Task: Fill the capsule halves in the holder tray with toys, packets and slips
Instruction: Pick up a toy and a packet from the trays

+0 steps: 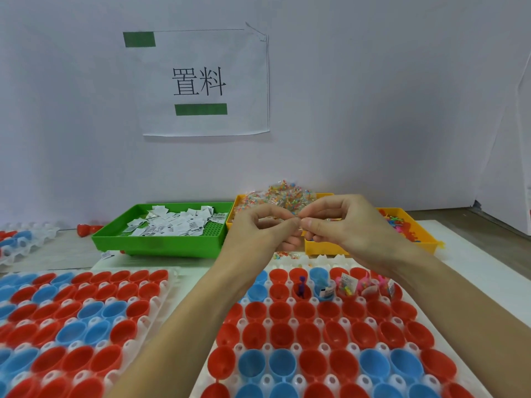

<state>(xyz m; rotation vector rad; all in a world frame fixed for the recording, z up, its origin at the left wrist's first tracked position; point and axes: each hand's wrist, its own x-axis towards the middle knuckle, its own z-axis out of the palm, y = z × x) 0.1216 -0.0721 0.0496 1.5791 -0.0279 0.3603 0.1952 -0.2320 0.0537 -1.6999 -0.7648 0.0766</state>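
My left hand (260, 228) and my right hand (342, 225) meet above the far edge of the right holder tray (287, 383). Together they pinch a small clear packet (300, 224) of coloured beads between fingertips. The white tray holds rows of red and blue capsule halves (310, 334). A few halves in its far row hold a purple toy (301, 284), pink toys (363, 282) and white slips (349, 280). Behind my hands lies the heap of bead packets (283, 195) in a yellow bin.
A green bin (161, 242) of white slips stands at the back left of centre. A yellow bin (413, 234) of coloured toys is at the back right. A second holder tray (71, 326) of red and blue halves lies at the left. A wall with a paper sign rises behind.
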